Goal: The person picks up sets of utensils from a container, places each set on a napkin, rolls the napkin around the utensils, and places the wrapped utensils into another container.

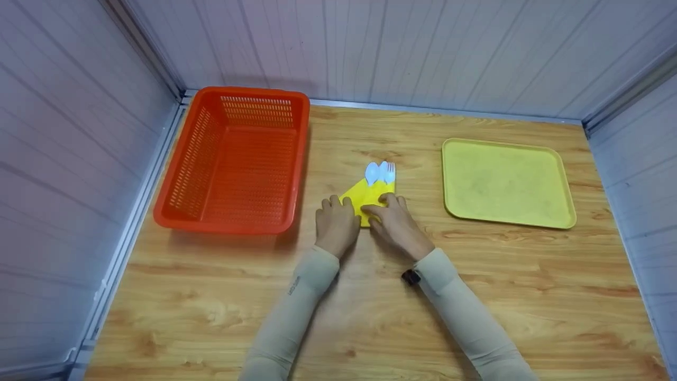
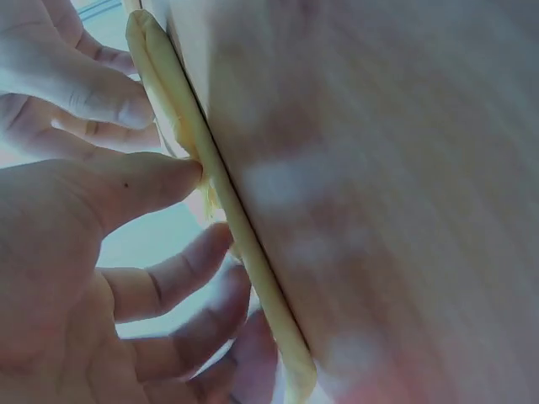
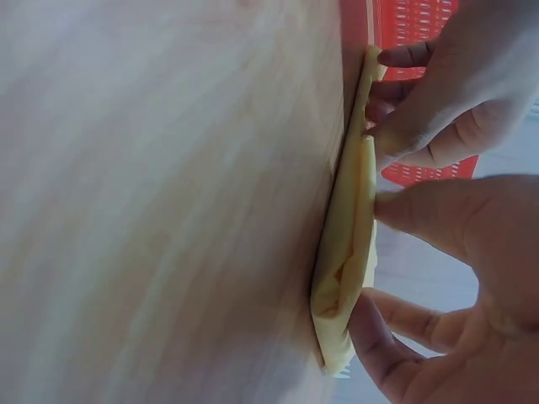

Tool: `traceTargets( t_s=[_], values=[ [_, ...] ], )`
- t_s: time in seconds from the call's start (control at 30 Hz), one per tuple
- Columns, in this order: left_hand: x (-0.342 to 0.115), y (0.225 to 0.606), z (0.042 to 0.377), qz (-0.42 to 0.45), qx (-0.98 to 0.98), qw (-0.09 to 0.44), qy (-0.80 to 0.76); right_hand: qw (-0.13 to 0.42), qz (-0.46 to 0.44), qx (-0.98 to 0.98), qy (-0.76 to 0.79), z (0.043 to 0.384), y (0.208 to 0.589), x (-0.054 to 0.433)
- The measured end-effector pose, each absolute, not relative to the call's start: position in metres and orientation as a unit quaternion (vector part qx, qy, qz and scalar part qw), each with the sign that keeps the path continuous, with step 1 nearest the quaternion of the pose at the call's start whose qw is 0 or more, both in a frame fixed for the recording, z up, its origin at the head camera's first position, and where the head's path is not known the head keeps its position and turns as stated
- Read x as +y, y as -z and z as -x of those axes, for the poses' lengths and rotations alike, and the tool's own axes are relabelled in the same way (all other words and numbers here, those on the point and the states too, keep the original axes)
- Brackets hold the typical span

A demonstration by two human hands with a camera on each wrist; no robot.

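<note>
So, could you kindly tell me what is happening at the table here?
A person is handling a folded yellow napkin on the table. The left hand and the right hand both rest on it. A white spoon and fork stick out of its far side, with another white piece between them that is hard to identify. The red basket stands to the left and the yellow tray lies to the right, neither being touched.

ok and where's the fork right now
In the head view, the fork sticks out of the yellow napkin, right of the spoon, beyond the right hand.
</note>
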State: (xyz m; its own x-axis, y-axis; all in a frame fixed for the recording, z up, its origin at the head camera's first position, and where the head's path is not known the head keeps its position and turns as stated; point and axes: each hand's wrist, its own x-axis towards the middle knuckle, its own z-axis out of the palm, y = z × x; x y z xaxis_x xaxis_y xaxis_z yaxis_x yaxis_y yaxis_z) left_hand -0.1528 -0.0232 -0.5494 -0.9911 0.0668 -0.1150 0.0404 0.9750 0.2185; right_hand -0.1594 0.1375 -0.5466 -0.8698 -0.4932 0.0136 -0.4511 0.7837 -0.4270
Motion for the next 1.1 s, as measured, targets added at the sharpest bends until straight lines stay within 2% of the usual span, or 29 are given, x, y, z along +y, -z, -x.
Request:
traceTargets(
  t_s=[0.13, 0.6, 0.9, 1.1],
  values=[
    [-0.023, 0.551, 0.153, -0.014, 0.992, 0.061, -0.105, 0.065, 0.252, 0.947, 0.188, 0.162, 0.545, 0.134],
    [-0.026, 0.547, 0.161, 0.020, 0.983, 0.126, -0.132, 0.077, 0.252, 0.950, 0.169, 0.171, 0.545, 0.131],
    [-0.032, 0.546, 0.160, 0.017, 0.983, 0.119, -0.136, 0.055, 0.261, 0.950, 0.161, 0.170, 0.548, 0.132],
    [-0.039, 0.543, 0.161, 0.010, 0.972, 0.128, -0.196, 0.059, 0.262, 0.950, 0.162, 0.171, 0.549, 0.133]
  ],
)
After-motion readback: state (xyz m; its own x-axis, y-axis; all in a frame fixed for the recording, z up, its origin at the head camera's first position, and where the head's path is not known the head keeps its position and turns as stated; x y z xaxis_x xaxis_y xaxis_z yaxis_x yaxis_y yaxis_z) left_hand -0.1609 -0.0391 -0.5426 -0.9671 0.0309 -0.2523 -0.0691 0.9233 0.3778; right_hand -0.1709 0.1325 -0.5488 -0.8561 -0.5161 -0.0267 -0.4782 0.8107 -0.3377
